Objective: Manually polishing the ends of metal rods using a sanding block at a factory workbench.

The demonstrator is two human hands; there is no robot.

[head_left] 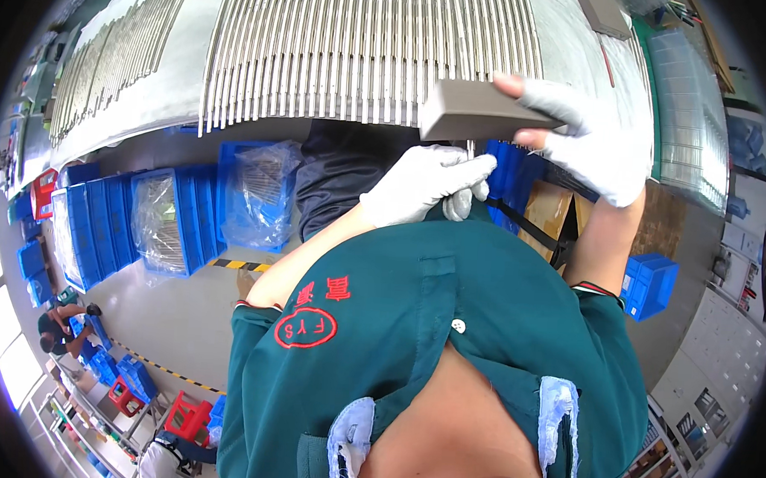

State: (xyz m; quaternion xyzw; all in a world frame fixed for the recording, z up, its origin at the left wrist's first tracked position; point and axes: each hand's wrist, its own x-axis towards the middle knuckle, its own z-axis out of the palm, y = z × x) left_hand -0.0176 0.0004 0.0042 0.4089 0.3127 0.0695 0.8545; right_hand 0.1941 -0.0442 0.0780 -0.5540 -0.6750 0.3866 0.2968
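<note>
My right hand (597,141), in a white glove with bare fingertips, grips a grey-brown rectangular block (483,109) between thumb and fingers. The block lies across the near ends of the metal rods at the table's edge. Just below it, my gloved left hand (424,185) is closed in a pinch around the near end of a thin metal rod (470,147). Most of that rod's length is hard to separate from the others, and the block covers part of it. A long row of shiny metal rods (340,58) lies side by side on the table.
Another group of rods (118,52) lies to the left on the pale tabletop (181,68). A second dark block (602,14) sits at the far right, near stacked clear plastic trays (683,115). Blue crates (97,226) with plastic-wrapped rods stand below left. A person (63,328) is at lower left.
</note>
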